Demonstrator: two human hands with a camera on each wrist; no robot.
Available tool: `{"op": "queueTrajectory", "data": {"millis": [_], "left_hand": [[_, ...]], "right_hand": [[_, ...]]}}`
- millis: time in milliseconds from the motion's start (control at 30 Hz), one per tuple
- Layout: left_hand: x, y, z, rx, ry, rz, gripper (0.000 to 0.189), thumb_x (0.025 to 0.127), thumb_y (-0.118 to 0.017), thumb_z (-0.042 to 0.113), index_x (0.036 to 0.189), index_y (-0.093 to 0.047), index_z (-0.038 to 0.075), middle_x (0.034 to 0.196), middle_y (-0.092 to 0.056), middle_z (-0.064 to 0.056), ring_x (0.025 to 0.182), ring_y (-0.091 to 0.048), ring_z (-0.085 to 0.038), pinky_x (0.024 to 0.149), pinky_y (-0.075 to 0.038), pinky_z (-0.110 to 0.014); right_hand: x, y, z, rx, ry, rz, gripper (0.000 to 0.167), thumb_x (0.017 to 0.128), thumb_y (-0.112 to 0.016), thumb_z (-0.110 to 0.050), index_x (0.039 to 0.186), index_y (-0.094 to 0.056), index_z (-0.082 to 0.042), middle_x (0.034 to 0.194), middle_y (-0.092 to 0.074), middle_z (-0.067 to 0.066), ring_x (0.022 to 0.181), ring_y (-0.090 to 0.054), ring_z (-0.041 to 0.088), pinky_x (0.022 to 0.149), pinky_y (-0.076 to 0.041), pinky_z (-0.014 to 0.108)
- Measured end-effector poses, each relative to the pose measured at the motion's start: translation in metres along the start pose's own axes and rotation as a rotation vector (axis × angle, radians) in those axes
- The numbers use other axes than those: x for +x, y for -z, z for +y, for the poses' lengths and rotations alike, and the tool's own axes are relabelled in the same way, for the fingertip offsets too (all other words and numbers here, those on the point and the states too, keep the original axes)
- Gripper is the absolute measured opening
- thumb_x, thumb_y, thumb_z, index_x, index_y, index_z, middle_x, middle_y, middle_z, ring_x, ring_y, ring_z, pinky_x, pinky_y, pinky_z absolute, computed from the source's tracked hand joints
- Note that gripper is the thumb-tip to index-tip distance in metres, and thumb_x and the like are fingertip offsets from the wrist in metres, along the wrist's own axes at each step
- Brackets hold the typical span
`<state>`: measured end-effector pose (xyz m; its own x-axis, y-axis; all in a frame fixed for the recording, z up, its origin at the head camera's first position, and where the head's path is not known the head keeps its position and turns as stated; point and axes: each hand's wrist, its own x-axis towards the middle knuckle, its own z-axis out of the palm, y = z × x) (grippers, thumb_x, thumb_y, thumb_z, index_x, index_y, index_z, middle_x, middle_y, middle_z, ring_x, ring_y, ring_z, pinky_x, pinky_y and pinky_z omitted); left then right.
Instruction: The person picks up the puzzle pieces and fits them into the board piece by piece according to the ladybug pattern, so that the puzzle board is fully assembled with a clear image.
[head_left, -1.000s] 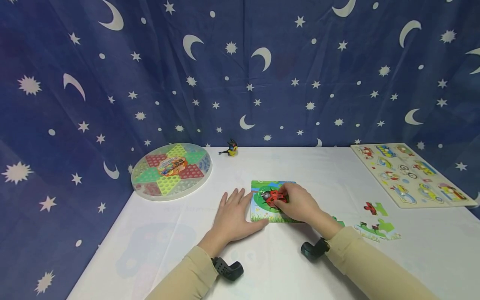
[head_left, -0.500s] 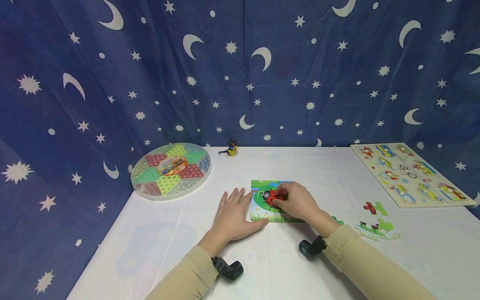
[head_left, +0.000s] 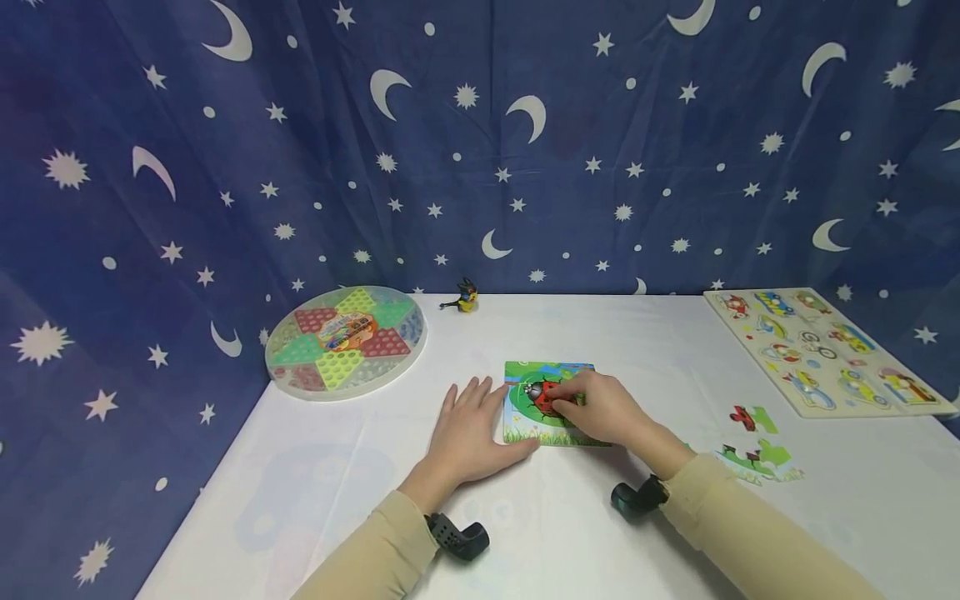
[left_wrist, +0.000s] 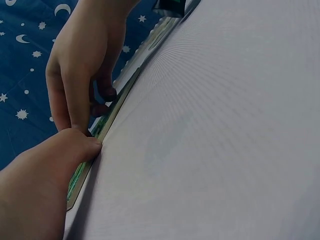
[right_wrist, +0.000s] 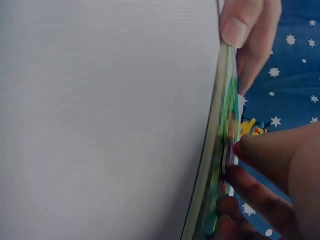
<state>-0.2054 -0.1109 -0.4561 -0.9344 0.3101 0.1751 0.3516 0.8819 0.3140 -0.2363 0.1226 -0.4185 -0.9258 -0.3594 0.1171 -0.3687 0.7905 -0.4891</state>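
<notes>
A small ladybug jigsaw board (head_left: 521,434) lies flat on the white table, its picture showing a red ladybug on a green leaf. My left hand (head_left: 467,437) is spread at the board's left side, fingers straight along that edge and the thumb on its near-left edge. Over the right part of the ladybug, my right hand (head_left: 611,410) pinches at a puzzle piece with thumb and fingertips, low on the board. Most of that piece is hidden by the fingers. In the right wrist view, the right fingertips (right_wrist: 235,172) touch the board's face.
Loose puzzle pieces (head_left: 772,452) lie to the right of the board, some partly behind the right forearm; a ladybug-marked piece (head_left: 742,418) lies farther back. A round Chinese checkers board (head_left: 345,343), a small bird figure (head_left: 467,297) and a wooden picture puzzle (head_left: 832,358) stand toward the back.
My right hand has shifted slightly to the right over the ladybug, its fingertips still on the board. The left hand stays in place at the board's edge. The head view has moved very slightly.
</notes>
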Motion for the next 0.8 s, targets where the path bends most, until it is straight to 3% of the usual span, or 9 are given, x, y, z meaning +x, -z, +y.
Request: {"op": "queueTrajectory", "data": {"millis": [133,267,400,533,800], "left_hand": [[-0.001,-0.002,0.001,0.000,0.001,-0.006,0.098,0.083,-0.055,0.081,0.157,-0.043,0.019,0.162,-0.037,-0.013,0.153,-0.025,-0.030,0.124,-0.008,-0.054],[-0.001,-0.002,0.000,0.004,0.002,-0.002,0.098,0.083,-0.056,0.081,0.157,-0.044,0.018,0.162,-0.036,-0.013,0.153,-0.025,-0.030,0.124,-0.008,-0.054],[0.001,-0.003,0.001,0.001,0.004,0.001,0.098,0.083,-0.056,0.081,0.157,-0.044,0.017,0.162,-0.037,-0.013,0.152,-0.025,-0.030,0.124,-0.008,-0.053],[0.001,-0.004,0.001,-0.006,0.008,0.000,0.099,0.083,-0.056,0.081,0.157,-0.043,0.017,0.162,-0.036,-0.012,0.153,-0.024,-0.029,0.124,-0.007,-0.052],[0.001,-0.003,0.001,-0.014,0.009,-0.004,0.099,0.083,-0.056,0.081,0.158,-0.043,0.017,0.163,-0.035,-0.013,0.153,-0.024,-0.029,0.124,-0.007,-0.052]], "right_hand": [[-0.012,0.006,0.007,0.078,-0.021,-0.019,0.025,0.096,-0.072,-0.020,0.120,-0.078,-0.017,0.097,-0.072,0.000,0.064,-0.050,0.018,0.057,-0.042,0.033],[-0.023,0.014,0.016,0.120,-0.028,0.004,0.022,0.095,-0.072,-0.020,0.116,-0.078,-0.017,0.091,-0.068,-0.002,0.060,-0.048,0.016,0.051,-0.040,0.030],[-0.033,0.024,0.025,0.128,-0.051,0.033,0.019,0.095,-0.073,-0.021,0.112,-0.079,-0.017,0.091,-0.068,-0.003,0.062,-0.049,0.017,0.051,-0.039,0.031],[-0.042,0.034,0.031,0.111,-0.077,0.045,0.016,0.095,-0.073,-0.021,0.109,-0.078,-0.017,0.079,-0.061,-0.002,0.061,-0.045,0.017,0.050,-0.035,0.030],[-0.057,0.051,0.048,0.066,-0.114,0.075,0.015,0.095,-0.072,-0.023,0.108,-0.077,-0.017,0.098,-0.069,-0.002,0.065,-0.042,0.018,0.057,-0.034,0.032]]}}
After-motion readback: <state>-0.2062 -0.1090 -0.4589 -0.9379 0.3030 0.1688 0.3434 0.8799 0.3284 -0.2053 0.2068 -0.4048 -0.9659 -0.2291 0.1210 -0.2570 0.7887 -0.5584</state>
